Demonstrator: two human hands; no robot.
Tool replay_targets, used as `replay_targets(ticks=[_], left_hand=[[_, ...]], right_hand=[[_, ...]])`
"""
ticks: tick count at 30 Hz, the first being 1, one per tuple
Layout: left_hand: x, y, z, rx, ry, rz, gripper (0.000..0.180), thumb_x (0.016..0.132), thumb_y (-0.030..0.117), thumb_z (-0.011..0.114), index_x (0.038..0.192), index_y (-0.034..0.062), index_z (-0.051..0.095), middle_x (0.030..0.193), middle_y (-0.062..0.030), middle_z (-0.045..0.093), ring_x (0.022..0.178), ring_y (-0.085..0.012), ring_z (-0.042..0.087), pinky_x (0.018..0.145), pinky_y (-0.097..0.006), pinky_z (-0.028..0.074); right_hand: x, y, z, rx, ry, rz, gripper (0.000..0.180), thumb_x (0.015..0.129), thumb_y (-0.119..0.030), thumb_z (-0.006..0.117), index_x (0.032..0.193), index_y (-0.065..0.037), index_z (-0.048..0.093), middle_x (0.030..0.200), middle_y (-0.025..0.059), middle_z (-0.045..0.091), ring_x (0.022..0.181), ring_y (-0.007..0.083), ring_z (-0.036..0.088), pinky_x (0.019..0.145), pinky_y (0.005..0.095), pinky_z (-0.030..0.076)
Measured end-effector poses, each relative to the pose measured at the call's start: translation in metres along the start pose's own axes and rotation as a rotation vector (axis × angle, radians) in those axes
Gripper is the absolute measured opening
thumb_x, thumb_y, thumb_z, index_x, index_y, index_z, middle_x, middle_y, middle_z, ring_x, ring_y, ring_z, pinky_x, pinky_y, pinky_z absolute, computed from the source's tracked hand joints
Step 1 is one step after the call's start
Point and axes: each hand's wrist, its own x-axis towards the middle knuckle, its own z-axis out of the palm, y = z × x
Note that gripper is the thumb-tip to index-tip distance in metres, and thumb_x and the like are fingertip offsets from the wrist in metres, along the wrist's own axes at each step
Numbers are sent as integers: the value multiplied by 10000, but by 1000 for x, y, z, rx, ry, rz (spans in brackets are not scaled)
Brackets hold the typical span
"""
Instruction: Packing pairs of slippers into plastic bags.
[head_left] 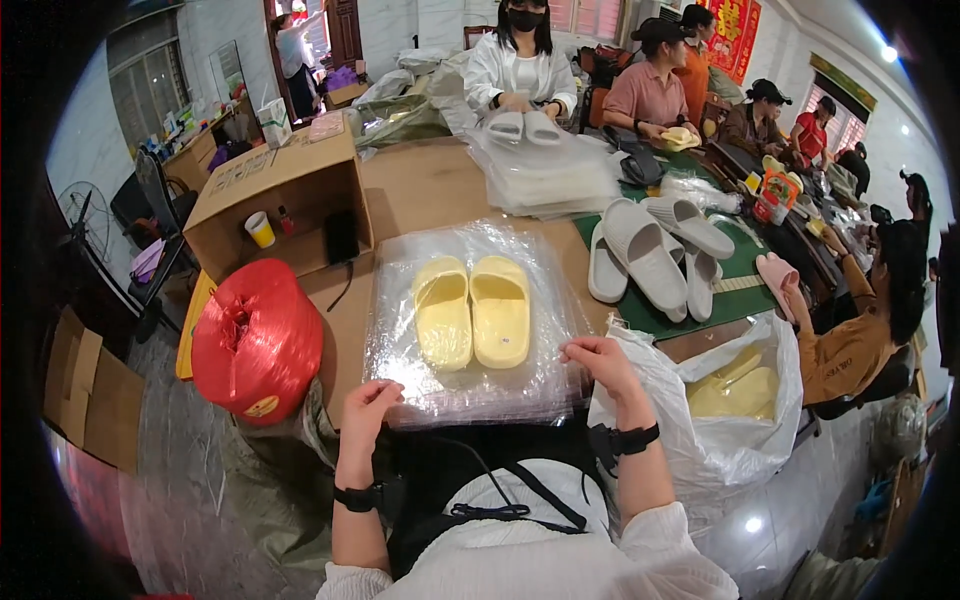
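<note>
A pair of pale yellow slide slippers (472, 312) lies side by side, toes toward me, on a stack of clear plastic bags (400, 275). Whether the pair is on top of the uppermost bag or inside it, I cannot tell. At the near left corner of the stack, my left hand (372, 405) is closed, thumb and fingers pinching the film edge. Across from it, my right hand (608, 362) pinches the film at the right edge, near the right slipper. Both hands are apart from the slippers.
Left of the bags sit a big roll of red plastic twine (258, 340) and an open cardboard box (280, 190) holding a cup and a phone. Grey slippers (645, 255) lie at right, above a white sack (655, 410) with yellow slippers. Several people work around the table.
</note>
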Motion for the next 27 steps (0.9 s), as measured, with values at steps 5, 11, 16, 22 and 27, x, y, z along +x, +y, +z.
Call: replay_targets(ticks=[5,11,16,22,27], left_hand=[[4,11,9,-25,9,-41,110,886,54,668,931,-20,737,792,-17,683,699,-91,594,644,-227,458],[11,-10,18,76,44,588,165,834,-84,650,972,-38,727,961,-112,730,876,-188,697,800,-283,550],[4,-37,10,524,-77,590,160,826,-29,686,977,3,725,1034,-142,730,931,-254,716,799,-317,564],[5,-24,24,369,-33,663,106,838,-30,692,943,-38,698,1054,-167,710,953,-240,702,792,-310,563],[2,-22,49,-226,-33,563,216,814,-146,657,994,-27,642,1146,-116,623,1070,-219,644,808,-306,546]], right_hand=[[3,-10,4,180,49,-40,203,973,-112,576,1069,37,674,919,86,704,847,134,650,743,242,533],[15,24,13,436,185,-363,154,982,-95,550,992,23,647,935,80,690,869,154,657,779,269,546],[11,72,23,473,249,-109,140,967,-67,546,1015,31,633,975,90,670,837,158,646,792,278,529],[-4,48,31,739,217,-105,141,974,-120,592,1049,-5,557,944,63,623,850,167,617,782,318,518],[-24,12,54,886,215,5,276,954,-188,664,1111,-73,469,940,38,557,803,174,589,750,336,514]])
